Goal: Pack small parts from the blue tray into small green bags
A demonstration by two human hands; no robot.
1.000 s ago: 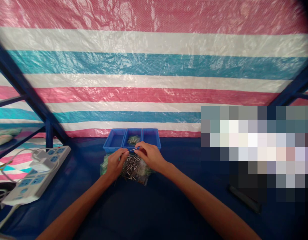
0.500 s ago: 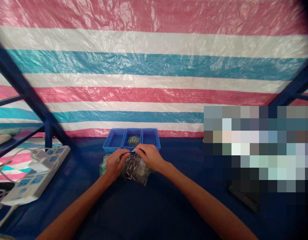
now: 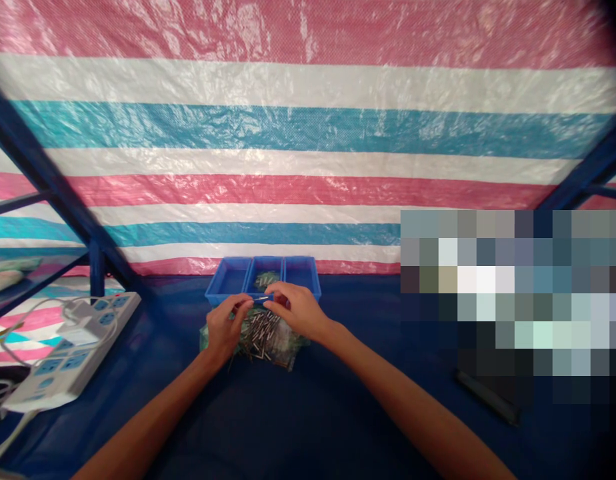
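Blue plastic tray [image 3: 229, 267] along the far side of the work, three compartments, and the one to watch is the middle: a small greenish bundle [image 3: 266, 280] sits in there. Most of the material is out front, though, with a loose heap of short metal pins [image 3: 262, 337] lying on a crumpled clear bag [image 3: 292, 353]. So, judging by how things lie, plenty is left in that heap and very little is in the tray.

Now to the hands, right over the heap! The left hand [image 3: 223, 327] pinches a thin blue-and-silver pin [image 3: 261, 300] in its fingertips, just in front of the tray. The right hand [image 3: 297, 310] closes in from the other side, fingers curled at the pin's blue end, but whether they grip it I can't tell from here.

The hands cover part of the heap, so no count is possible, and the bundle is too small to read. A big pixelated patch [image 3: 513, 300] hides the right side, over a dark bar [image 3: 488, 397] on the blue tabletop cover [image 3: 338, 413].
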